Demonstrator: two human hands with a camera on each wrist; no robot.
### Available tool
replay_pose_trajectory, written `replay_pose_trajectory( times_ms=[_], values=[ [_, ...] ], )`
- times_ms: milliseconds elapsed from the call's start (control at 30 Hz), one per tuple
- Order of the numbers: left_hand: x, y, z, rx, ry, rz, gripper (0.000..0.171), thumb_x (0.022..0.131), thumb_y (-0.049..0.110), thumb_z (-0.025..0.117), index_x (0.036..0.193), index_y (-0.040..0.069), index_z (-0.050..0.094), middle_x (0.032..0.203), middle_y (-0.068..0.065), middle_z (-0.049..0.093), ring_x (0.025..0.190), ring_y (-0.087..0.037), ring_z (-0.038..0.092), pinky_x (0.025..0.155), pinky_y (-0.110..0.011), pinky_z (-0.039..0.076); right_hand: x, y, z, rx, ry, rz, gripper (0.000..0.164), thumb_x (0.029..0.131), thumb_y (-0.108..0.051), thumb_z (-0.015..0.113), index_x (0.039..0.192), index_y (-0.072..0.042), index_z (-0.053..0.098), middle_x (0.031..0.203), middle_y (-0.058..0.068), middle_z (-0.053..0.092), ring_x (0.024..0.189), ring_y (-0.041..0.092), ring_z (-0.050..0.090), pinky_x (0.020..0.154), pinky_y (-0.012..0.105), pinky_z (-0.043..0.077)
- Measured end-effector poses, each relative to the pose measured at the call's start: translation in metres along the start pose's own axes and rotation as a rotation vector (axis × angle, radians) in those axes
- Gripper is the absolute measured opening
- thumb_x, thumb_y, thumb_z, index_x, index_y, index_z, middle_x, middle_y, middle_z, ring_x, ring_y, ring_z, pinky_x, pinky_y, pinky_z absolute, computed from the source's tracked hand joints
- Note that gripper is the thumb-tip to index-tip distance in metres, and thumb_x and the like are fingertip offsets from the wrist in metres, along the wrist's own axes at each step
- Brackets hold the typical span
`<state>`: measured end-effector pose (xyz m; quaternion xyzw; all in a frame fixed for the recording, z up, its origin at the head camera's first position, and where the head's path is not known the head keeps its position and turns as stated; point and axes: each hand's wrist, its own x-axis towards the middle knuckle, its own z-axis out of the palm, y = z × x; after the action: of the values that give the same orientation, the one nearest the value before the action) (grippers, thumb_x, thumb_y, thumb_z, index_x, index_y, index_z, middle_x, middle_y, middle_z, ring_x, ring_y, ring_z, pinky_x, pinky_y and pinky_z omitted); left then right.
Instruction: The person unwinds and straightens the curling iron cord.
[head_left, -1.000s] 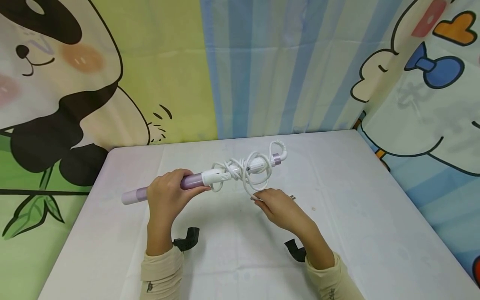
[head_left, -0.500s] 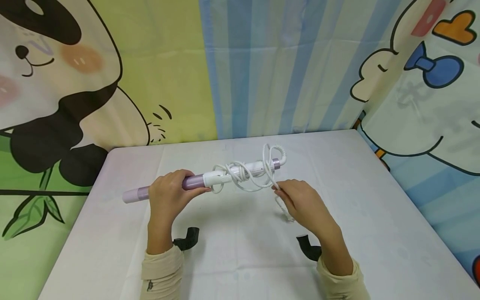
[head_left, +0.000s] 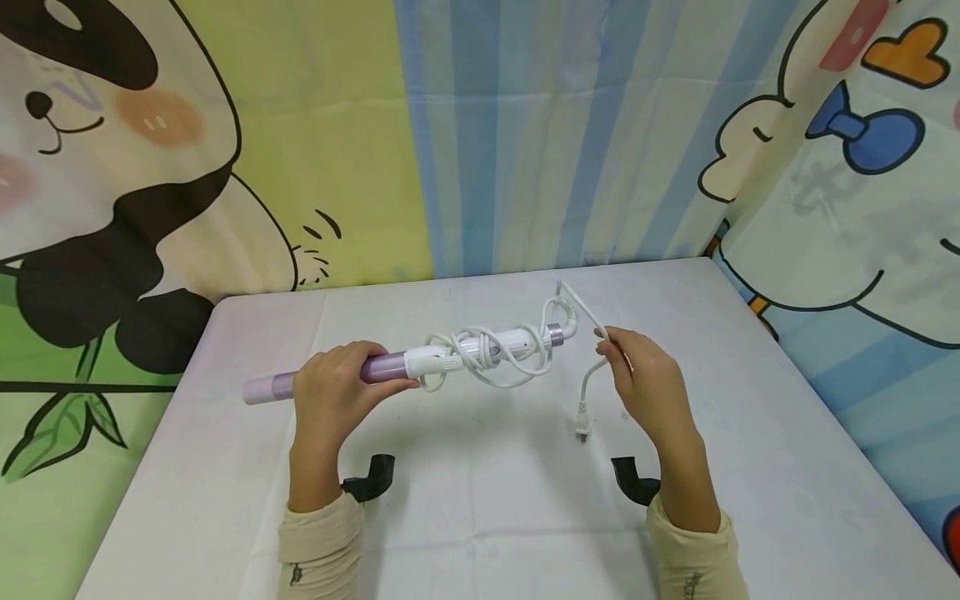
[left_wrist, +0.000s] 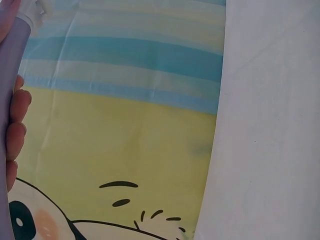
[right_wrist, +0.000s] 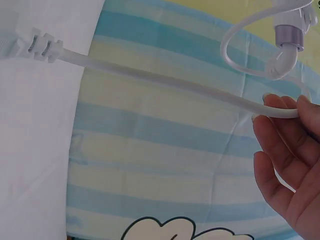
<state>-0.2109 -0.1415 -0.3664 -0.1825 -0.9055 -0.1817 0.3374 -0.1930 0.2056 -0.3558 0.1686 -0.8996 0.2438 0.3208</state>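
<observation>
My left hand (head_left: 330, 396) grips the lilac barrel of a white-and-lilac curling iron (head_left: 386, 367), held slanting above the table. In the left wrist view, fingers (left_wrist: 17, 107) curl round the barrel. Loops of white power cord (head_left: 510, 379) are wound about its white handle. My right hand (head_left: 651, 387) pinches a loosened stretch of this cord between thumb and fingertips, right of the handle end. Below that pinch hangs the white plug (head_left: 582, 423); the right wrist view shows the plug (right_wrist: 20, 45) at the left, partly cut off, with the cord (right_wrist: 175, 90) running to my fingers.
A white-covered table (head_left: 480, 517) lies beneath both hands. Behind it hangs a printed curtain (head_left: 510, 150) with cartoon animals and stripes, continuing along the right side. Black curved pieces (head_left: 371, 479) sit at both wrists.
My right hand has moved right and slightly up, drawing a length of cord off the handle, and the plug now dangles free below. The left hand and curling iron have barely moved.
</observation>
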Motion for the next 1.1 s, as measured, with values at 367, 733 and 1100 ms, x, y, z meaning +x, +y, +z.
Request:
replay_pose_trajectory(
  times_ms=[367,733,1100],
  values=[
    [-0.001,-0.002,-0.002,0.002,0.031,-0.015,0.055,0.048,0.047,0.084,0.08,0.007,0.066,0.068,-0.008,0.067,0.052,-0.021,0.057,0.05,-0.032,0.04,0.0,0.025,0.008,-0.004,-0.022,0.219,0.021,0.09,-0.003,0.052,0.104,0.01,0.059,0.087,0.021,0.067,0.081,0.037,0.065,0.069,0.048,0.051],
    [-0.001,-0.006,-0.003,0.015,0.07,-0.049,0.08,0.066,0.078,0.039,0.082,0.004,0.066,0.067,-0.01,0.066,0.052,-0.023,0.057,0.049,-0.033,0.038,-0.008,0.067,0.005,-0.097,-0.171,0.575,0.03,0.097,-0.012,0.041,0.118,0.007,0.052,0.099,0.023,0.065,0.086,0.041,0.061,0.066,0.048,0.048],
    [-0.001,-0.005,-0.002,0.03,0.063,-0.058,0.063,0.057,0.062,0.073,0.082,0.005,0.066,0.066,-0.01,0.065,0.051,-0.022,0.056,0.049,-0.032,0.037,-0.001,0.043,0.0,-0.041,-0.074,0.457,0.048,0.089,-0.006,0.054,0.132,0.007,0.037,0.131,0.031,0.039,0.122,0.048,0.034,0.098,0.057,0.031]
  ],
)
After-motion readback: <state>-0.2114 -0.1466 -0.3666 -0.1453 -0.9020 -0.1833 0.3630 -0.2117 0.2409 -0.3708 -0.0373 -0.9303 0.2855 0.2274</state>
